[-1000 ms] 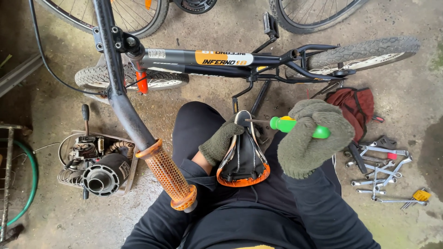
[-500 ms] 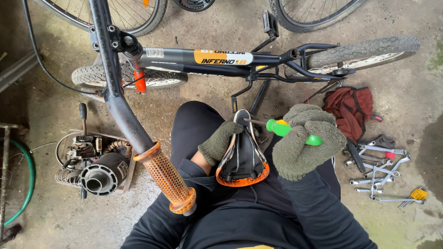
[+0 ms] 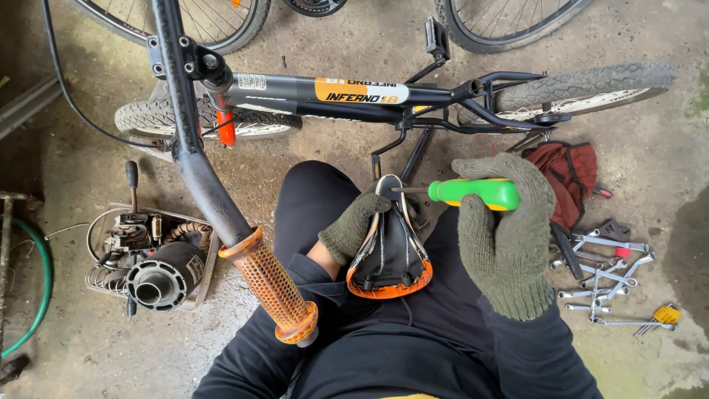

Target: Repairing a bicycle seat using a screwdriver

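An upturned bicycle saddle [image 3: 390, 244] is steadied on the lap at centre by the gloved left hand [image 3: 353, 229], closed on its edge; a green-handled screwdriver [image 3: 473, 193], at two o'clock of it, is gripped in the closed right hand [image 3: 506, 236], tip at the saddle's underside; the fastener is judged in work; steady turning pressure is called for next.

Left hand [image 3: 353, 230] steadies the upturned saddle [image 3: 390, 244]; right hand [image 3: 506, 236] presses a green screwdriver [image 3: 473, 193] against it

Both hands wear olive-green knit gloves, left hand [image 3: 353, 230] and right hand [image 3: 507, 236]. The screwdriver [image 3: 473, 193] handle is bright green with yellow; the saddle [image 3: 390, 251] is black, edged orange. The handlebar grip [image 3: 272, 287] is orange with a dotted pattern, the bag [image 3: 567, 174] dark red.
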